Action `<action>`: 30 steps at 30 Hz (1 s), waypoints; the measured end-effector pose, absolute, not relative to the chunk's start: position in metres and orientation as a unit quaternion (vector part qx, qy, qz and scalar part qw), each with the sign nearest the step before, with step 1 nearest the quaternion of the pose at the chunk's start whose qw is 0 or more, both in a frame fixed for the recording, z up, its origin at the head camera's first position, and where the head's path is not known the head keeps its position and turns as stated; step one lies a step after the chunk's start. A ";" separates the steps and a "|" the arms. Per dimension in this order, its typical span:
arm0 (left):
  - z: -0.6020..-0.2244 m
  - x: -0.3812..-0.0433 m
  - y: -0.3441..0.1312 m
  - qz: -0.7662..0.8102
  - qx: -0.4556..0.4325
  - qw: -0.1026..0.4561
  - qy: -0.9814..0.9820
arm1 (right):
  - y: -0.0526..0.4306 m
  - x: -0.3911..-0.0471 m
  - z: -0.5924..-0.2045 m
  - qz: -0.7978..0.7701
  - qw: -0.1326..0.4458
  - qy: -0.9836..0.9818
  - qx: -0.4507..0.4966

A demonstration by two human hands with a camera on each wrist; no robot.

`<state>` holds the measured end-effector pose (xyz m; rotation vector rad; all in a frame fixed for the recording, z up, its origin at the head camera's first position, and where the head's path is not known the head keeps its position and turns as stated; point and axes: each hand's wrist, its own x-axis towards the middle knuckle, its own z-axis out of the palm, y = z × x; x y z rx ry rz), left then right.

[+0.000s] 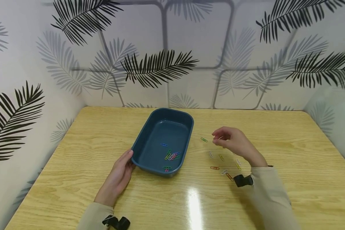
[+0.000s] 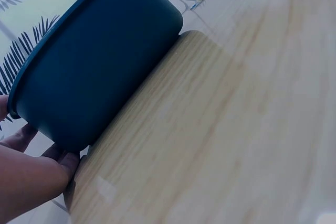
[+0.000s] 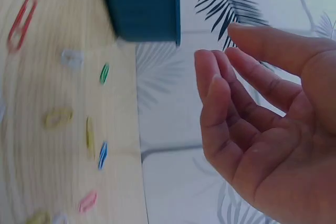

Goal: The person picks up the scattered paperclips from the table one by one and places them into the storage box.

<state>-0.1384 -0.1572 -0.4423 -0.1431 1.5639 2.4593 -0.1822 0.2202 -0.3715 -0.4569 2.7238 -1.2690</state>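
Note:
A dark blue plastic tray (image 1: 162, 140) stands on the table, with several coloured paper clips (image 1: 172, 156) on its floor. My left hand (image 1: 119, 175) holds the tray's near left corner, thumb at the rim and the other fingers low against the wall, as the left wrist view (image 2: 31, 174) shows. Over the loose paper clips (image 1: 214, 168) to the right of the tray hovers my right hand (image 1: 233, 142). Its fingers are loosely bent, the thumb apart from them, and nothing shows between them in the right wrist view (image 3: 262, 124).
The scattered clips are red, yellow, white, green (image 3: 104, 73), blue (image 3: 102, 155) and pink (image 3: 87, 202). Behind the wooden table (image 1: 74, 166) hangs a leaf-patterned backdrop (image 1: 189, 86). Each wrist wears a black strap (image 1: 242, 180).

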 end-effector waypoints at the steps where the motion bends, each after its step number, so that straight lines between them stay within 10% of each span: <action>1: -0.442 -0.138 -0.157 0.837 -0.049 0.111 0.533 | 0.225 -0.182 -0.373 -0.413 0.055 0.897 -0.149; 30: -0.444 -0.140 -0.156 0.847 -0.063 0.110 0.517 | 0.282 -0.166 -0.408 -0.299 0.138 0.932 -0.153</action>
